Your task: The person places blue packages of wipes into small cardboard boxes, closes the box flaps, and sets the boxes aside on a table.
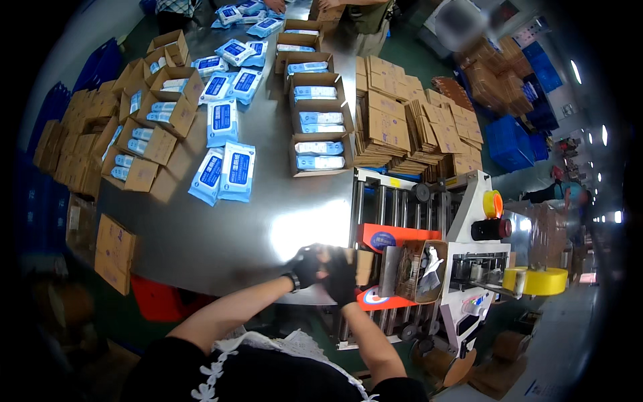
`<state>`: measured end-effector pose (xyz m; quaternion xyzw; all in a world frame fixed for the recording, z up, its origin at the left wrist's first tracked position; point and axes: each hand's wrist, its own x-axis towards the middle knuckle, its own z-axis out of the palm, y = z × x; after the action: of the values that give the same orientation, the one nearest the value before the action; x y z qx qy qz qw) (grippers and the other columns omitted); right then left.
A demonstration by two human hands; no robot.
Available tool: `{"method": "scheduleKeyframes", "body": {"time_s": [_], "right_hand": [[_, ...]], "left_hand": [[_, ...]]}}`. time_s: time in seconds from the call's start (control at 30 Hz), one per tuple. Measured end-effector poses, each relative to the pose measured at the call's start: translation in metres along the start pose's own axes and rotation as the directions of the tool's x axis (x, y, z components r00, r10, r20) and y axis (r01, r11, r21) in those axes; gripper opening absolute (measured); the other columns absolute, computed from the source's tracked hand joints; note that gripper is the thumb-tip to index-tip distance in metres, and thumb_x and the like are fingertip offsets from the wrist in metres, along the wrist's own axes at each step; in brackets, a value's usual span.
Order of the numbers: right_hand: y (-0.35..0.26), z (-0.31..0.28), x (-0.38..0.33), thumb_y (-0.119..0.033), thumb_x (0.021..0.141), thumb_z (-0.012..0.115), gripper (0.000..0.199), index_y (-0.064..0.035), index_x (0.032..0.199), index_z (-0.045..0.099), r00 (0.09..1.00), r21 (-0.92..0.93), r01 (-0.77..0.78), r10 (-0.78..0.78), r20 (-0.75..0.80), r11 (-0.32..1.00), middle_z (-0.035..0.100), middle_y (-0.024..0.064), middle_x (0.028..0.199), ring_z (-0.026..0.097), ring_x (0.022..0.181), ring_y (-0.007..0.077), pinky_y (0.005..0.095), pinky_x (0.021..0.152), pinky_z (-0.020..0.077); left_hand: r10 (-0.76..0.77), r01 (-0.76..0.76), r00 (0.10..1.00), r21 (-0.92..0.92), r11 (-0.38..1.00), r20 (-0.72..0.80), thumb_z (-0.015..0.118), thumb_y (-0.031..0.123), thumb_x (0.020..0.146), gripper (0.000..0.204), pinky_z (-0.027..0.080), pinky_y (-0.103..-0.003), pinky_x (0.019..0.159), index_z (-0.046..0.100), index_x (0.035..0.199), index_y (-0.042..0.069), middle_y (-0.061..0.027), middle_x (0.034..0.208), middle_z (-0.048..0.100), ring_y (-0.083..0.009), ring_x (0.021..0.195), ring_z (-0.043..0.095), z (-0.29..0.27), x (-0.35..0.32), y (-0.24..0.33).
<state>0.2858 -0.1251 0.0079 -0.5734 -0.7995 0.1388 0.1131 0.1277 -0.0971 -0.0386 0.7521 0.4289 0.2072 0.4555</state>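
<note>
Person at near edge of table (201, 251), both hands in dark gloves, close together by the machine infeed. Left hand (305, 266): fingers partly curled, turned in toward the other one; can't tell if it grips anything. Right hand (340, 278): back of glove up, fingers pointing away from the person, just beside a small brown carton (364, 267); can't tell how far open it is or whether it has hold of the carton. Carton sits at table's right edge, between right hand and metal plate (388, 271) of the white tape machine (469, 211), near the red guides (400, 236). Yellow tape roll (539, 281) on machine's right side.

Farther up the table: row of open cartons (321, 173), blue-and-white packs inside. Loose soft packs (237, 172) left of that row, some overlapping. More open, filled cartons (161, 149) along table's left side. Flattened cartons (387, 124) stacked behind the machine, blue crates (510, 144) on floor farther right. Co-workers at far end, one hand (275, 5) close to the packs there.
</note>
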Motion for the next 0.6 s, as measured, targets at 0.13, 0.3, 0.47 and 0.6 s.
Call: {"method": "scheduleKeyframes", "body": {"time_s": [0.13,0.3,0.47,0.6], "right_hand": [[0.026,-0.029,-0.003,-0.028,0.083,0.063,0.047,-0.0240,0.129,0.054,0.998,0.152,-0.028,0.035,-0.049,0.988,0.058,0.0150,0.119,0.053,0.116,0.0303,0.0533,0.101,0.0370],[-0.038,-0.044,0.015,-0.026,0.081,0.064,0.055,0.0010,0.126,0.050,0.894,0.651,-0.119,0.366,-0.258,0.749,0.050,0.0200,0.131,0.051,0.118,0.0340,0.0425,0.102,0.0374],[-0.119,0.037,0.066,-0.022,0.082,0.065,0.042,0.0006,0.116,0.053,0.982,0.427,0.091,-0.009,-0.190,0.900,0.047,0.0229,0.134,0.046,0.122,0.0374,0.0455,0.101,0.0366],[-0.265,0.047,0.174,-0.021,0.076,0.070,0.053,-0.0060,0.124,0.052,0.902,0.457,0.421,-0.417,-0.116,0.784,0.049,0.0235,0.127,0.044,0.119,0.0425,0.0508,0.101,0.0337]], "left_hand": [[0.044,0.026,0.982,-0.361,0.932,0.186,0.060,0.044,0.082,0.052,0.039,-0.035,0.096,0.057,0.118,0.007,-0.0123,0.117,0.060,-0.0251,0.104,0.056,0.026,0.033,0.009],[0.001,0.038,0.969,0.151,0.988,-0.246,0.064,0.031,0.083,0.049,0.047,-0.036,0.089,0.054,0.123,0.004,-0.0142,0.116,0.059,-0.0236,0.100,0.058,-0.056,-0.015,-0.009],[-0.128,0.300,0.527,0.043,0.953,-0.840,0.059,0.008,0.076,0.029,0.044,-0.040,0.091,0.054,0.105,0.004,-0.0150,0.106,0.058,-0.0322,0.102,0.055,-0.241,-0.133,-0.130],[0.014,0.565,0.209,0.133,0.814,-0.978,0.060,0.010,0.076,0.036,0.046,-0.042,0.089,0.055,0.111,0.004,-0.0190,0.108,0.057,-0.0380,0.103,0.055,-0.451,-0.230,-0.175]]}}
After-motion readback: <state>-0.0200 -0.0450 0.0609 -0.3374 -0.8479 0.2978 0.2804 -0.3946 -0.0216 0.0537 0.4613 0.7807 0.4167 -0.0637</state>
